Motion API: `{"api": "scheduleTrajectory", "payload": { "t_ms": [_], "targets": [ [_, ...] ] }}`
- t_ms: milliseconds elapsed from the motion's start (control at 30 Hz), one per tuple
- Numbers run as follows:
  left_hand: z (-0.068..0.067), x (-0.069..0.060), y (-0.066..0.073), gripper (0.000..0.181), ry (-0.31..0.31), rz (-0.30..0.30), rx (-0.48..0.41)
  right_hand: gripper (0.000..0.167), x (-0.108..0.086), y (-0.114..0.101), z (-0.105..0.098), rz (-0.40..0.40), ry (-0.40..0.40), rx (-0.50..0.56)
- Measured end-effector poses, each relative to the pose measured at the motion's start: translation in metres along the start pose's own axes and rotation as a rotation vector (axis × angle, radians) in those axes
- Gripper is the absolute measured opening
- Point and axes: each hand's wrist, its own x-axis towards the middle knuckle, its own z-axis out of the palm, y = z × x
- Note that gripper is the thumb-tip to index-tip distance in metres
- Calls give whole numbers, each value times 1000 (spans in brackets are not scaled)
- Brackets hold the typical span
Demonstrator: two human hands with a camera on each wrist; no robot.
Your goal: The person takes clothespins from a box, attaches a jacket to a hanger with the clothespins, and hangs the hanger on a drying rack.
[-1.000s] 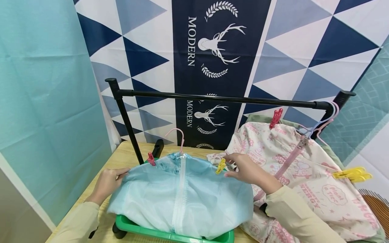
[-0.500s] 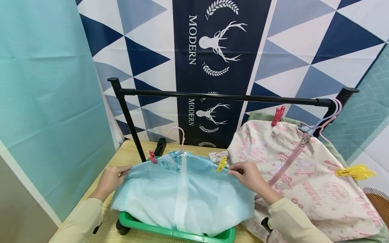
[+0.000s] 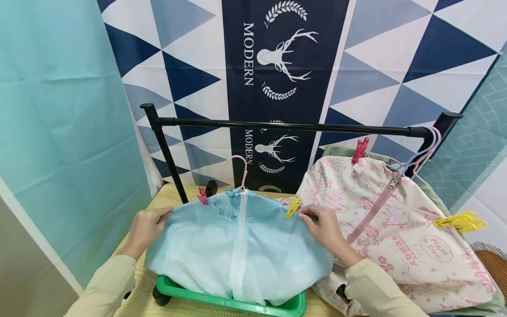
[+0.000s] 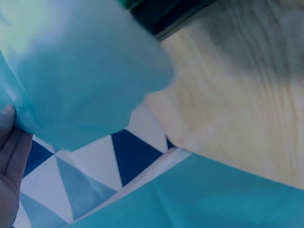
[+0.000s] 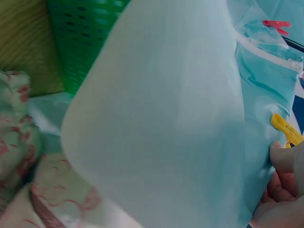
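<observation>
A light blue zip-front jacket (image 3: 206,246) on a pink hanger (image 3: 244,171) is spread between both hands above a green basket (image 3: 222,300). My left hand (image 3: 145,226) pinches its left shoulder edge; in the left wrist view the fingers (image 4: 16,152) lie at the fabric's rim. With thumb and fingers, my right hand (image 3: 322,224) pinches the right shoulder edge, just beside a yellow clothespin (image 3: 293,207). A red clothespin (image 3: 202,196) is clipped on the left shoulder. The right wrist view shows the sleeve (image 5: 161,118) hanging below my right hand.
A black rail (image 3: 277,126) of a clothes rack spans behind the jacket. At its right end hangs a pink-printed jacket (image 3: 412,233) with a red clothespin (image 3: 360,150) and yellow clothespins (image 3: 461,221). A wooden table (image 3: 136,299) lies underneath, and a patterned curtain (image 3: 190,75) hangs behind.
Both hands and the jacket have risen slightly, and the hanger hook is higher and a little further right. The right hand has shifted from the yellow clothespin onto the shoulder edge beside it.
</observation>
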Motion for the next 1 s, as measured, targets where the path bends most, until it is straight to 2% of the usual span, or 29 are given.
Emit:
{"api": "scheduleTrajectory", "payload": {
  "t_ms": [233,367,600,733,1000],
  "targets": [
    [-8,17,7,17,142,24,-15,5,18,-13,-17,-39,99,-33],
    [-17,31,14,17,179,22,0,4,32,-14,-27,-85,156,-49],
    [-41,59,24,16,270,90,34,5,57,-18,-53,-115,174,-72],
    [-53,71,28,14,300,87,31,6,71,-28,-67,-139,190,-75],
    [-75,99,36,18,369,42,-91,11,89,-57,-96,-71,248,-65]
  ]
}}
